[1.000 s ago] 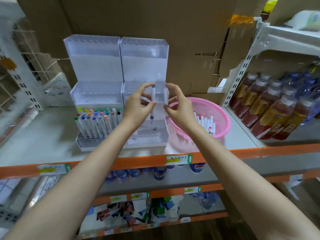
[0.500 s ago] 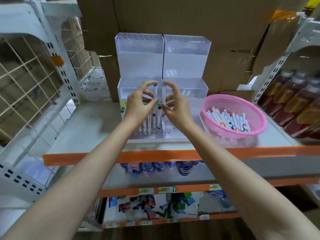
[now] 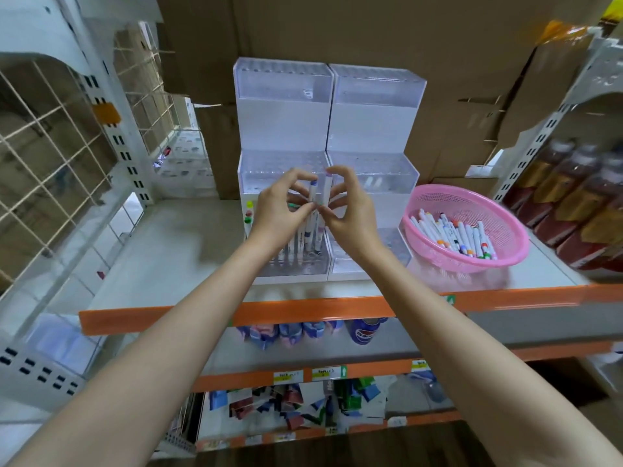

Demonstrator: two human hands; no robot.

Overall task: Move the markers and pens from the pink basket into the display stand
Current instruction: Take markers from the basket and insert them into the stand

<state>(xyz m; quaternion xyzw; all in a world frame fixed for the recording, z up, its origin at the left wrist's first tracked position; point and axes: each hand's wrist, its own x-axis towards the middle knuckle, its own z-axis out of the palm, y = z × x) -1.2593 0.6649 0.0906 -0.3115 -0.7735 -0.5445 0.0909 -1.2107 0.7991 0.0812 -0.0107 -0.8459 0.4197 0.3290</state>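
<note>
**A:** Hands, quick.

**B:** Left hand (image 3: 278,214) pinches a blue-capped marker (image 3: 313,194) between thumb and curled fingers, upright. Right hand (image 3: 352,214) pinches a lilac-capped marker (image 3: 326,192) the same way. The two markers are just beside each other. The fingertips of the two hands come close, but I cannot tell if they touch.

**A:** Where's that against the stand?

**B:** In front of the display stand (image 3: 332,129), over the lowest tier of its left half. The stand is clear plastic, two stepped units side by side, on the grey shelf (image 3: 188,237).

**A:** Anything slotted?

**B:** Stored markers (image 3: 248,212) stand upright in that lowest left tier. They're mostly hidden behind the hands, with coloured caps showing at the left edge.

**A:** Basket?

**B:** Pink basket (image 3: 438,193) is on the same shelf, just right of the stand. Loose markers (image 3: 455,234) lie flat in a heap inside.

**A:** Surroundings?

**B:** Drink bottles (image 3: 573,197) on the right, cardboard boxes (image 3: 371,35) behind, wire grid (image 3: 50,156) on the left. Motion blur at the edges.
</note>
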